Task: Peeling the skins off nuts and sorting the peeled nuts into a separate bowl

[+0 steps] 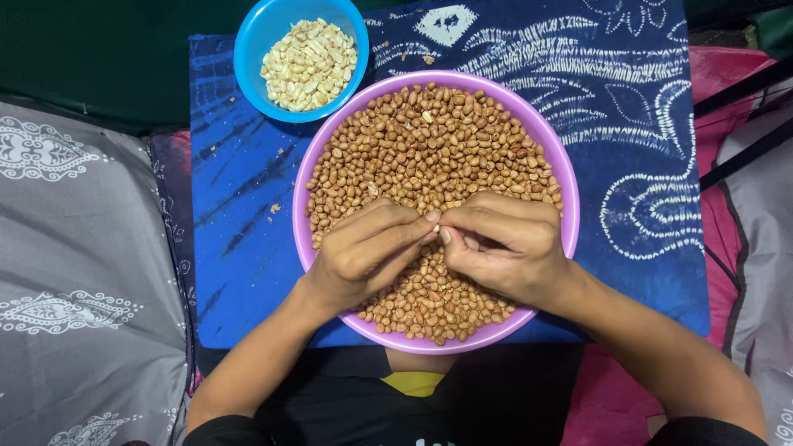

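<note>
Both hands meet over the middle of the round lilac plastic basin (307,177): the left hand (368,252) and the right hand (500,248) are closed in a pinch, fingertips together on a single small pale peanut kernel (436,228) held just above the heap. The basin, resting on a blue tie-dyed cloth (239,239), is filled with red-brown skinned peanuts (429,157). Such a kernel is judged light, hard and smooth, liable to slip or split into halves; its papery skin is thin and brittle, so a fingertip pinch across its sides suits it. A smaller blue plastic bowl (252,41) beside the basin's far left rim holds pale peeled peanuts (308,64). The palms hide the nuts beneath them, and the pinched kernel is mostly covered by the fingertips.
</note>
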